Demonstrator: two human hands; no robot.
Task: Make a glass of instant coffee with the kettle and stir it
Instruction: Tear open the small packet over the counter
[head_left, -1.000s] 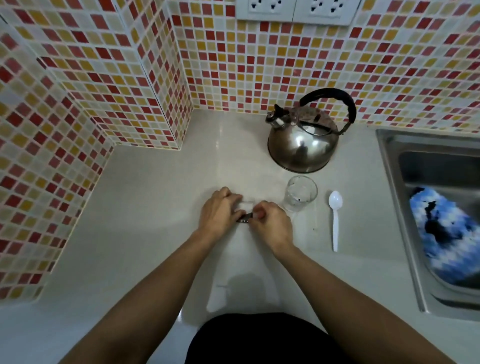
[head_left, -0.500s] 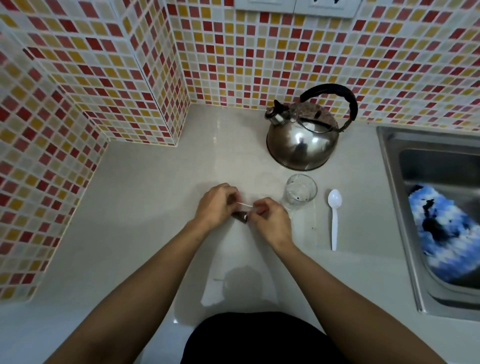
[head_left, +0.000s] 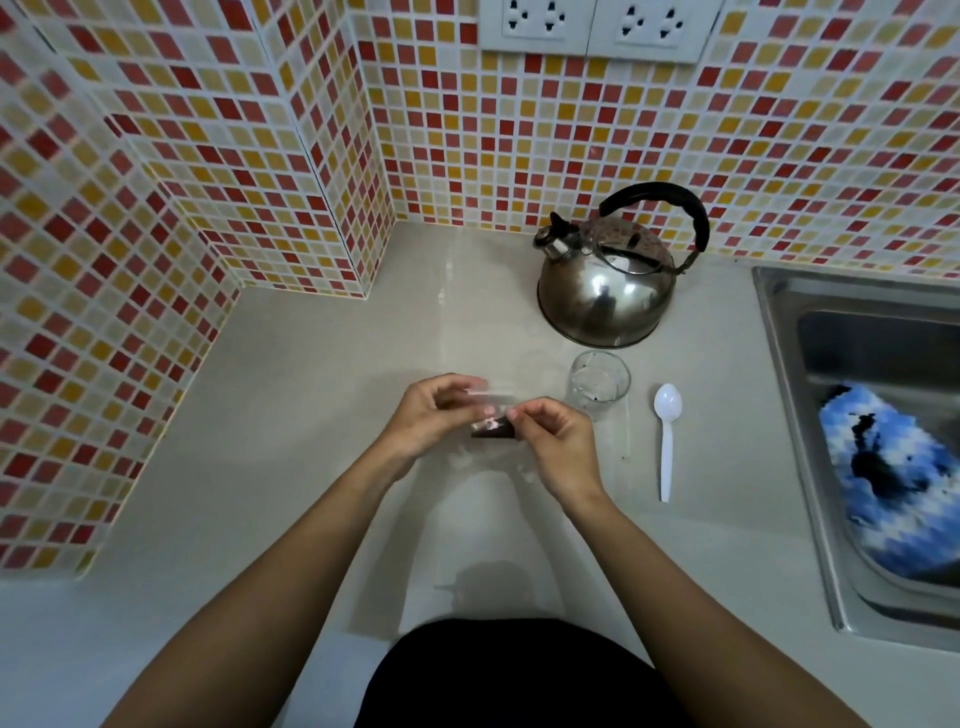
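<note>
My left hand (head_left: 434, 415) and right hand (head_left: 556, 441) pinched the small clear coffee sachet (head_left: 491, 423) together above the counter (head_left: 311, 415), just left of the glass (head_left: 600, 382). Sachet looked light, thin, floppy, slippery; best gripped at its top edges, contents low.

A small clear plastic packet (head_left: 491, 413) with dark coffee powder at its bottom was held above the counter (head_left: 311, 415), pinched between the left hand (head_left: 434, 415) and the right hand (head_left: 558, 441); its top edge looked blurred. Just right of it a clear glass (head_left: 600, 384) stood upright. A white plastic spoon (head_left: 666, 436) lay beside the glass, bowl pointing away. Behind the glass sat a steel kettle (head_left: 608, 291), its black handle upright and spout pointing left.
</note>
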